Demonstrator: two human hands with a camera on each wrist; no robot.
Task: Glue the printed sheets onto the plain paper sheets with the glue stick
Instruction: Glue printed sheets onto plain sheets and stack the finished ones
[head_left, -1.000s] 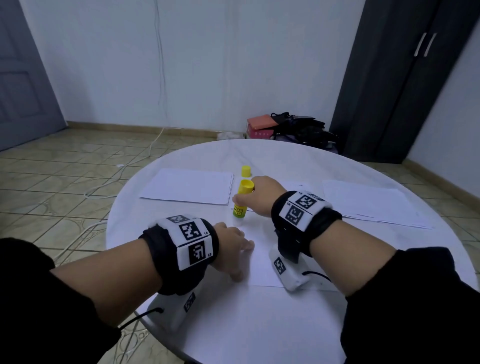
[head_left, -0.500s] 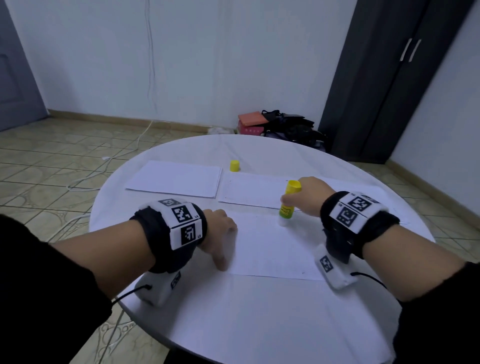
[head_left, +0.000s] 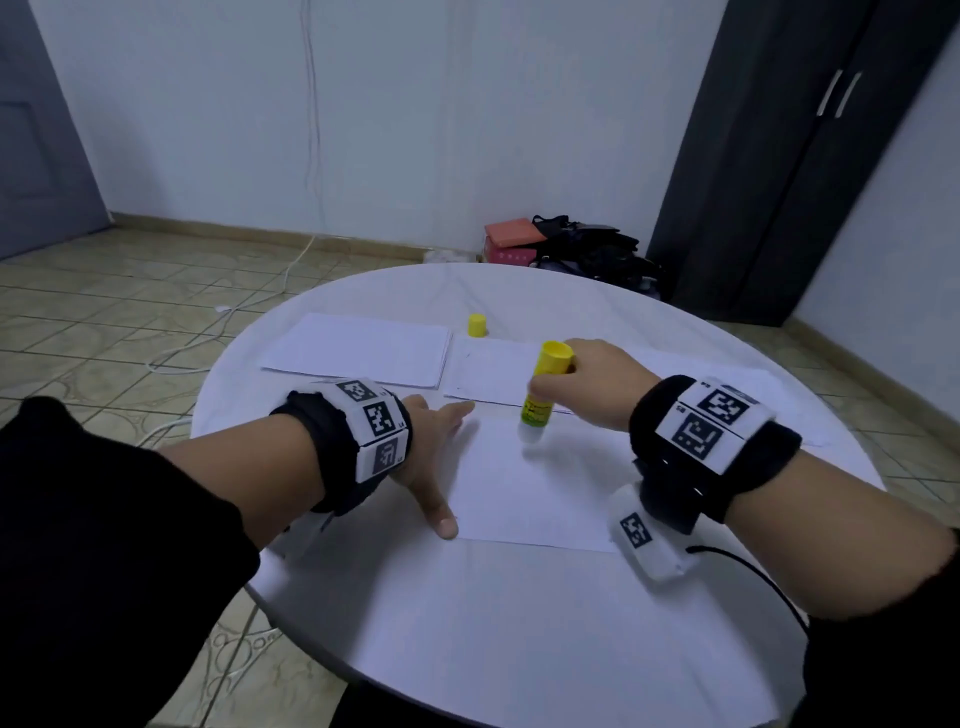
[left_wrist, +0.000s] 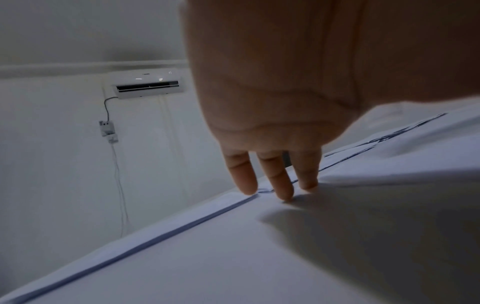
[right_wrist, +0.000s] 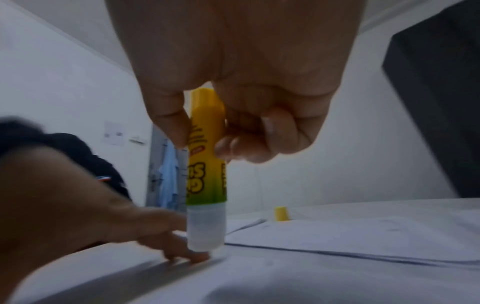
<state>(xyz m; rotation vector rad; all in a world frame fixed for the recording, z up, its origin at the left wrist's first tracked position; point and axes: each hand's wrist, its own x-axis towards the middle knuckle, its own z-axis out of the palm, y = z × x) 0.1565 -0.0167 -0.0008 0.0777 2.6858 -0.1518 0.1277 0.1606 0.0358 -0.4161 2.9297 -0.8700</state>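
On the round table (head_left: 519, 649), right hand (head_left: 597, 379) holds uncapped glue stick (head_left: 543, 387) on paper sheet (head_left: 535, 499).

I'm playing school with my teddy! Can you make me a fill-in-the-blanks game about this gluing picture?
1. The right hand grips the yellow ____ stick.
2. The glue stick points its tip ____ at the paper sheet.
3. The left hand lies ____ on the sheet's edge.
4. The yellow cap stands on the round white ____.

Missing words: glue; down; flat; table
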